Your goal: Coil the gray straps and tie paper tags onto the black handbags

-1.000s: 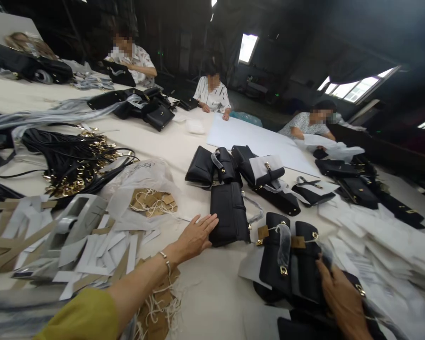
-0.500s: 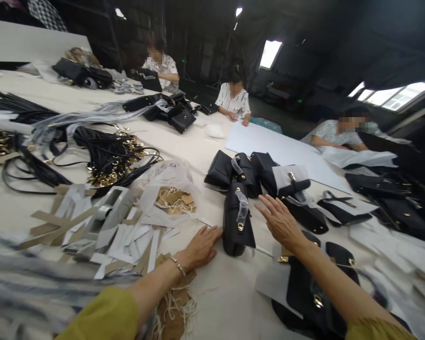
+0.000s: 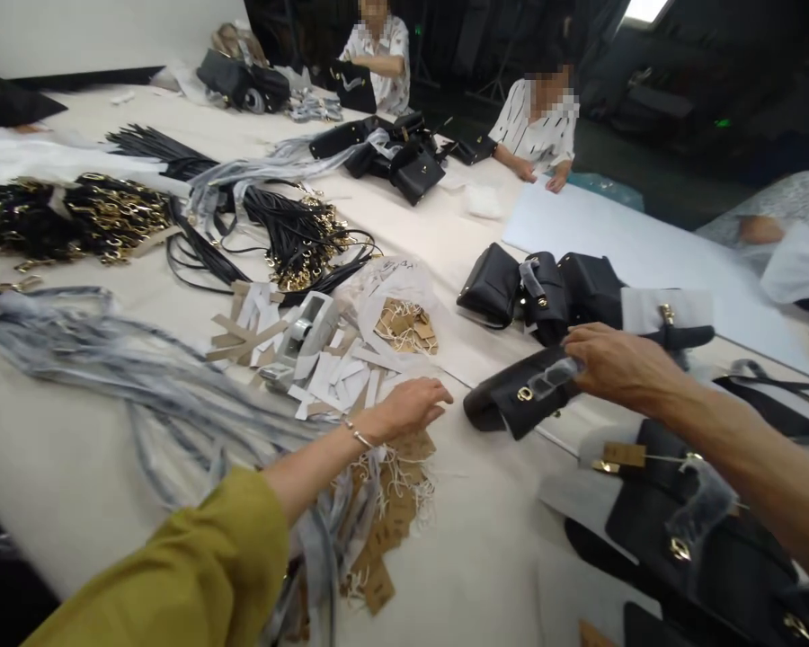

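Observation:
My right hand (image 3: 613, 364) grips a small black handbag (image 3: 512, 404) with a gold clasp and holds it tilted just above the white table (image 3: 101, 467). My left hand (image 3: 411, 406) rests, fingers curled, on brown paper tags with white strings (image 3: 391, 503) beside a pile of white and tan paper strips (image 3: 324, 373). It wears a thin bracelet below a mustard sleeve. More black handbags (image 3: 546, 288) stand in a row behind, and another black bag (image 3: 680, 530) with a tag lies at the lower right.
A grey tape dispenser (image 3: 303, 337) sits among the strips. Black straps with gold hardware (image 3: 297, 243) and grey ribbons (image 3: 128, 377) cover the left. A clear bag of tags (image 3: 404, 323) lies mid-table. Three people sit at the far side beside a large white sheet (image 3: 620, 243).
My right hand reached across and picked up the black handbag, lifting it to the right. My left hand drew back off that bag onto the tags. The view swung left and down.

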`<state>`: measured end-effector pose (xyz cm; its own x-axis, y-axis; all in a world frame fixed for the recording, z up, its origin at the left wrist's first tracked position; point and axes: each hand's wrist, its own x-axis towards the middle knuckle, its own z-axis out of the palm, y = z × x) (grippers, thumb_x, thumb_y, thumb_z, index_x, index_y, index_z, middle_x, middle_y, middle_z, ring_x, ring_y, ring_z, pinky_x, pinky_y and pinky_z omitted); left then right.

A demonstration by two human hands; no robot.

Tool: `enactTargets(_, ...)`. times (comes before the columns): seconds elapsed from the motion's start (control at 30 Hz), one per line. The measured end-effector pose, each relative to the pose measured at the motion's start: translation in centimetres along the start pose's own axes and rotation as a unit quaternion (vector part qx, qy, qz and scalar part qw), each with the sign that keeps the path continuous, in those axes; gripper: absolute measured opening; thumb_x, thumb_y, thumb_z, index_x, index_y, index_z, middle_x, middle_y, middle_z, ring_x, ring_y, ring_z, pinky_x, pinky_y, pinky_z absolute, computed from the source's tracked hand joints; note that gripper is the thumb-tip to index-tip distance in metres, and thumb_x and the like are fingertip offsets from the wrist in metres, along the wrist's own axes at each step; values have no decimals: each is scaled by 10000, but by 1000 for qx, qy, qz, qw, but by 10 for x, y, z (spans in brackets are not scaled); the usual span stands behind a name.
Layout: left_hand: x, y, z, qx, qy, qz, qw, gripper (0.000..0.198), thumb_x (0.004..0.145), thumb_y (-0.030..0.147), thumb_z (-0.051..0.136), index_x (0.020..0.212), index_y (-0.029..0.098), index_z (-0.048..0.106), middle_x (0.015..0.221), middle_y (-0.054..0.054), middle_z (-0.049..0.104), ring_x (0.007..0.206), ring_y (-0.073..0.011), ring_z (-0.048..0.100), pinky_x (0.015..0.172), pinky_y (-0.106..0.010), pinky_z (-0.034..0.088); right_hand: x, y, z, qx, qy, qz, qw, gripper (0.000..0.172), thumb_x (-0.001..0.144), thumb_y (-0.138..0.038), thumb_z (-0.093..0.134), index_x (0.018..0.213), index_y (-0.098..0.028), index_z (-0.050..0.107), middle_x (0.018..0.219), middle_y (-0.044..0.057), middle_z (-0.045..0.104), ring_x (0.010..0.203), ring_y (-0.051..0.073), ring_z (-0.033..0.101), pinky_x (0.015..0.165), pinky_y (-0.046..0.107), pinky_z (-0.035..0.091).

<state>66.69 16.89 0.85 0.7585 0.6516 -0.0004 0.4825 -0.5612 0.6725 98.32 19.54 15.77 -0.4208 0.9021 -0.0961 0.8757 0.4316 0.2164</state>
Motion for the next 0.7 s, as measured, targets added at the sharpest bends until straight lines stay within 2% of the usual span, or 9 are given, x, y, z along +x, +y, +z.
enactTargets(0.07, -37, -6, -19, 1, 10, -31, 999, 183, 921, 204, 520, 1027, 196, 669, 1018, -59, 665, 975, -202, 615, 885, -297, 459, -19, -13, -18, 17, -42, 110, 993, 378, 830, -505, 560, 731, -182, 729, 711, 90, 696, 640, 212, 668, 526, 301, 418)
enactTargets(0.17, -91, -6, -32, -1, 4, -61, 998, 123, 894, 181, 547, 888, 191, 670, 872, -22, 663, 824, -166, 610, 762, -255, 453, -54, -39, -40, 122, -117, 265, 949, 548, 712, -711, 617, 746, -181, 753, 467, 60, 600, 370, 183, 545, 429, 307, 354)
enactTargets(0.23, -116, 0, -28, -1, -9, -62, 998, 107, 868, 154, 570, 843, 193, 667, 833, -5, 660, 786, -154, 604, 722, -239, 440, -79, -62, -49, 203, -125, 318, 918, 534, 670, -736, 649, 607, -209, 712, 404, 42, 563, 319, 177, 509, 388, 293, 340)
enactTargets(0.3, -128, 9, -15, 6, -19, -53, 998, 98, 860, 148, 585, 832, 192, 669, 841, -13, 657, 807, -163, 601, 728, -246, 435, -104, -92, -52, 258, -105, 372, 886, 541, 688, -734, 629, 502, -226, 643, 404, 35, 572, 337, 183, 524, 387, 288, 351)
enactTargets(0.37, -129, 19, 0, 19, -26, -40, 999, 105, 869, 145, 577, 857, 184, 674, 886, -40, 654, 869, -195, 595, 769, -278, 436, -126, -130, -49, 293, -74, 422, 855, 557, 708, -730, 603, 477, -223, 607, 425, 34, 592, 393, 197, 559, 428, 295, 387)
enactTargets(0.47, -116, 29, 20, 41, -38, -23, 998, 170, 886, 104, 518, 894, 158, 679, 953, -93, 648, 959, -253, 575, 848, -360, 432, -146, -195, -35, 345, -45, 456, 819, 546, 737, -711, 579, 503, -218, 586, 454, 18, 599, 464, 202, 576, 494, 294, 408)
enactTargets(0.57, -100, 27, 32, 49, -60, -16, 997, 217, 883, 66, 480, 882, 137, 685, 964, -122, 649, 995, -278, 564, 899, -414, 423, -150, -251, -13, 375, -58, 467, 799, 500, 764, -667, 573, 531, -226, 589, 490, 19, 616, 516, 218, 591, 541, 306, 406)
enactTargets(0.63, -92, 23, 36, 45, -75, -16, 996, 206, 861, 57, 498, 871, 138, 687, 947, -119, 653, 989, -275, 568, 907, -422, 427, -150, -273, -2, 381, -76, 474, 790, 491, 793, -662, 541, 573, -229, 610, 539, 36, 646, 570, 242, 623, 586, 323, 426)
enactTargets(0.7, -88, 18, 35, 31, -86, -18, 996, 185, 824, 50, 525, 843, 142, 685, 910, -108, 655, 972, -272, 574, 903, -425, 432, -151, -280, 2, 371, -89, 470, 796, 478, 817, -662, 514, 641, -232, 624, 599, 49, 670, 641, 265, 652, 632, 339, 450)
